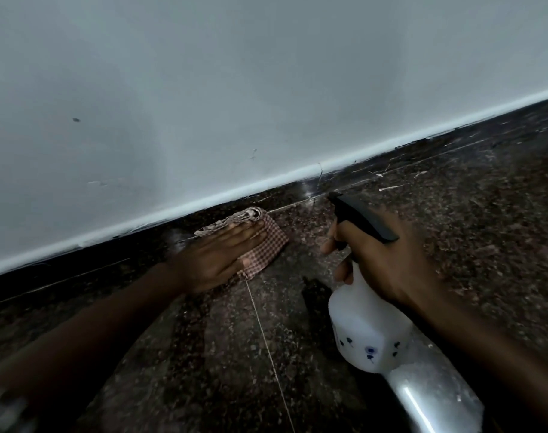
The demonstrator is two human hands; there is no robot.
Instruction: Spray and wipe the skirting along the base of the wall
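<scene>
A dark granite skirting runs along the base of the pale wall, sloping up to the right. My left hand lies flat, fingers together, pressing a folded red-and-white checked cloth onto the floor right against the skirting. My right hand grips the neck of a white spray bottle with a black trigger head. The nozzle points up and left at the skirting, just right of the cloth. One finger rests on the trigger.
The floor is dark speckled granite with thin pale joints. A white rounded edge tops the skirting. A shiny metal tube lies at the lower right, under the bottle.
</scene>
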